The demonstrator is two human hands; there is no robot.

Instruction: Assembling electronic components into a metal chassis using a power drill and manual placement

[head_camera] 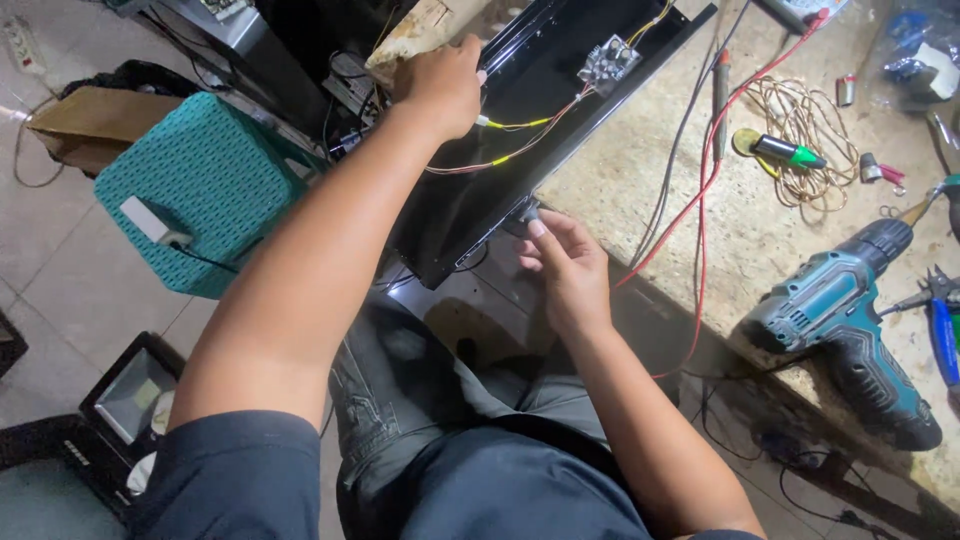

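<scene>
The left hand (440, 85), at upper centre of the frame, has its grip clamped over the far edge of a long black metal panel (500, 150); the right hand (565, 265), just below centre, pinches a small grey fitting (528, 213) at the panel's near lower edge, thumb and fingertips closed on it. The panel lies slanted from the upper right down toward the middle, half on the stone desk (700, 200), half over the person's lap; it looks stiff, thin and fairly light, with smooth glossy faces likely to slip and folded edges that may be sharp, so the rims seem the sound places to hold; the yellow wires (515, 150) and small circuit board (607, 60) inside look fragile and best left untouched. The left arm is stretched nearly straight, forearm running up from lower left; the right arm is bent, wrist cocked inward. A teal cordless drill (840, 320) lies on the desk at right.
</scene>
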